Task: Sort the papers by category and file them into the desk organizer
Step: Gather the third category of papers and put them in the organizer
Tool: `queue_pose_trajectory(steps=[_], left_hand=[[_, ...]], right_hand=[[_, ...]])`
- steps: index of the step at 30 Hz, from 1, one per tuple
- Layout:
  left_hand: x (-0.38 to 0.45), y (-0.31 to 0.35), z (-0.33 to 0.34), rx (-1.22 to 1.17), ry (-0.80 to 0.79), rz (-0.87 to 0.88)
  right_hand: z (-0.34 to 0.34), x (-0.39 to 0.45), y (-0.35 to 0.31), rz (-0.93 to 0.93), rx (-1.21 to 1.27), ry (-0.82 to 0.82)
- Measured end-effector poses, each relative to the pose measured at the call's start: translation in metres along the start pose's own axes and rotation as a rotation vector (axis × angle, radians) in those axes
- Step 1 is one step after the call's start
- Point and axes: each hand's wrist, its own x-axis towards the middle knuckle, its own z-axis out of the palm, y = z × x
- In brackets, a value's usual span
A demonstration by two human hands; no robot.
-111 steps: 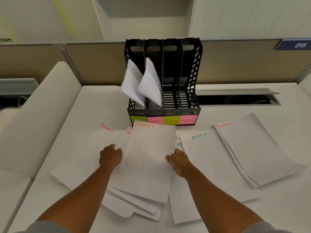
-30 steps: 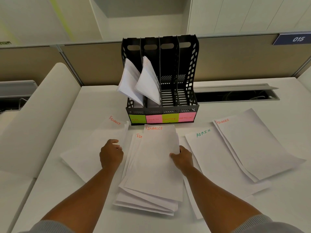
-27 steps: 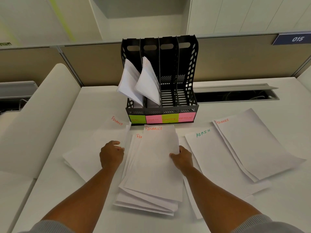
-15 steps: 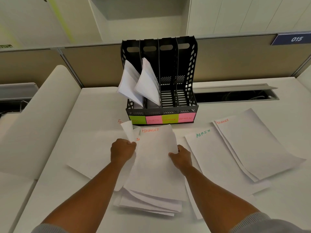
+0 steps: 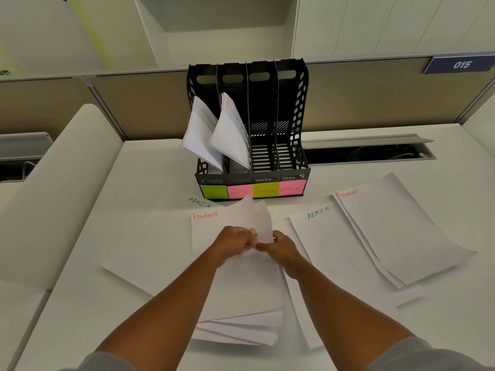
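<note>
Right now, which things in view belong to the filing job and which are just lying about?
Job: desk organizer; gathered stack both hands grip; FINANCE sheet; ADMIN sheet; right-hand pile.
Lying about: 015 sign; cable slot.

desk (image 5: 80,303): white, pale | partition (image 5: 375,97): tan, along desk's far edge | number plate (image 5: 459,65): blue, reads 015, partition's top right | cable slot (image 5: 367,151): open, lid raised, far right of desk | cabinets (image 5: 388,22): pale, above partition
</note>
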Motion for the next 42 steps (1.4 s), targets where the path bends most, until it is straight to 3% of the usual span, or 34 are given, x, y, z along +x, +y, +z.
queue_pose_trajectory(steps=[2,8,12,14,19,28,31,36,42], left_hand=[[0.002,-0.006,-0.003,-0.04,0.018,0.022],[0.008,-0.025,-0.024,-0.001,0.501,0.09],[0.008,-0.026,-0.028,0.051,0.648,0.035],[0.008,-0.025,-0.026,-0.003,0.602,0.01],[0.005,-0.022,-0.016,-0.178,0.247,0.067],[0.006,-0.022,-0.003,-0.138,0.056,0.05],[0.006,-0.021,0.003,-0.124,0.04,0.029],[0.012,-0.021,0.012,-0.105,-0.06,-0.001],[0.021,-0.015,0.029,-0.054,-0.1,-0.012]], right_hand=[[-0.002,0.0,0.002,0.016,-0.005,0.026],[-0.021,0.001,-0.005,0.009,0.06,0.172],[-0.042,0.002,-0.015,-0.014,0.098,0.247],[-0.05,0.003,-0.018,-0.022,0.119,0.284],[-0.058,0.003,-0.016,-0.01,0.189,0.347],[-0.061,0.005,-0.003,0.07,0.237,0.357],[-0.065,0.009,0.0,0.066,0.09,0.504],[-0.088,0.009,0.001,0.069,-0.391,0.807],[-0.119,0.01,0.01,0.184,-0.695,0.812]])
